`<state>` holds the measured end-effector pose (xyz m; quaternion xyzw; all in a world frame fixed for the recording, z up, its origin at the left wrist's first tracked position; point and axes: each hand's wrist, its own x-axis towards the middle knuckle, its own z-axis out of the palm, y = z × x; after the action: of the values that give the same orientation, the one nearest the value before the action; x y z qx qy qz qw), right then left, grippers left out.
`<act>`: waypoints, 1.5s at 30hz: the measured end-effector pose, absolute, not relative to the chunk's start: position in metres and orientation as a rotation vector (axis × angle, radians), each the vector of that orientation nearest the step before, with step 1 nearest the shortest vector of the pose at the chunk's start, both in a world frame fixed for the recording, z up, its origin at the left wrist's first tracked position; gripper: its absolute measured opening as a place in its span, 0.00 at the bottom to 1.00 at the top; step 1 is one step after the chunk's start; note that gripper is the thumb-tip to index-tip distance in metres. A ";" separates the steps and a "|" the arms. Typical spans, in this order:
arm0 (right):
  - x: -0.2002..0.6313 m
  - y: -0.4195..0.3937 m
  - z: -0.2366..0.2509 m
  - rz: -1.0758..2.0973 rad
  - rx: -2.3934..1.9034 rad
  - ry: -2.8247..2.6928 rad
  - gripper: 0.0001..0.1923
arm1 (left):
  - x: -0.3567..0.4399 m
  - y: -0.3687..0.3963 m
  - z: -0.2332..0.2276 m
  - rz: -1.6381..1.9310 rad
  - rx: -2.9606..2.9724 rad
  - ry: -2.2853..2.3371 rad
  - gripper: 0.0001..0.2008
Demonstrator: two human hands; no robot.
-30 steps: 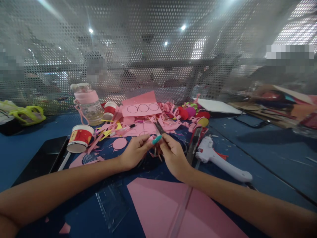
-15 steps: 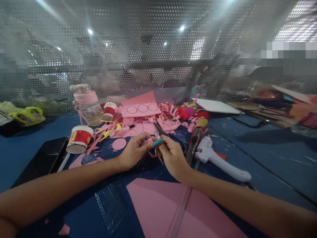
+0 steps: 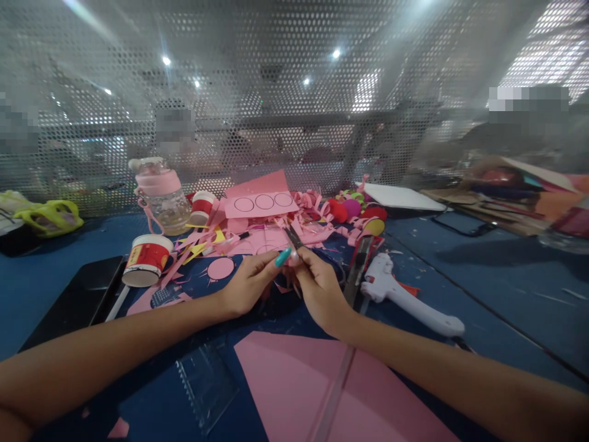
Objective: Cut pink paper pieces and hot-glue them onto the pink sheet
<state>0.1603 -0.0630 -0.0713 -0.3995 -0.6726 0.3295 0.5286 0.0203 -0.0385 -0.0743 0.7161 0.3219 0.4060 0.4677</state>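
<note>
- Desk [image 3: 483, 294] of dark blue, scuffed and speckled with paper bits, runs up to a perforated metal screen [image 3: 294, 92] across the back; lamps glare through its holes.
- Far left, a yellow-green object [image 3: 48, 216] lies at the foot of the screen, and a flat black slab [image 3: 78, 298] sits near the desk's left edge.
- A red-and-white paper cup [image 3: 147, 259] lies on its side; behind it stands a clear bottle [image 3: 162, 193] with a pink lid.
- Mid-desk is crowded with curled pink paper strips, a pink card [image 3: 261, 202] with three drawn circles, and scissors [image 3: 292, 238].
- The left hand [image 3: 246, 283] and right hand [image 3: 319, 288] meet just above the clutter, fingertips pinched together on a small teal piece [image 3: 283, 256].
- Nearest the camera lie a smooth pink sheet [image 3: 294, 380] and a clear ruler [image 3: 205, 387].
- Right of the hands rests a white glue gun [image 3: 405, 294]; beyond it the blue surface is largely bare.
</note>
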 end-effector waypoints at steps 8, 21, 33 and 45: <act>0.161 -0.060 -0.074 0.732 -1.010 -1.646 0.16 | 0.019 -0.040 -0.068 0.972 2.074 1.046 0.20; 0.160 -0.060 -0.073 0.731 -1.039 -1.691 0.18 | 0.021 -0.040 -0.060 1.044 2.221 1.220 0.15; 0.158 -0.064 -0.069 0.883 -0.933 -1.706 0.17 | 0.024 -0.048 -0.071 1.139 2.069 1.262 0.13; 0.158 -0.065 -0.068 0.823 -0.965 -1.741 0.18 | 0.023 -0.049 -0.071 1.219 2.070 1.276 0.13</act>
<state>0.1577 -0.0654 -0.0683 -0.3946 -0.7118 0.3363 0.4738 0.0231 -0.0494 -0.0712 0.7441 0.4588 0.4383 0.2093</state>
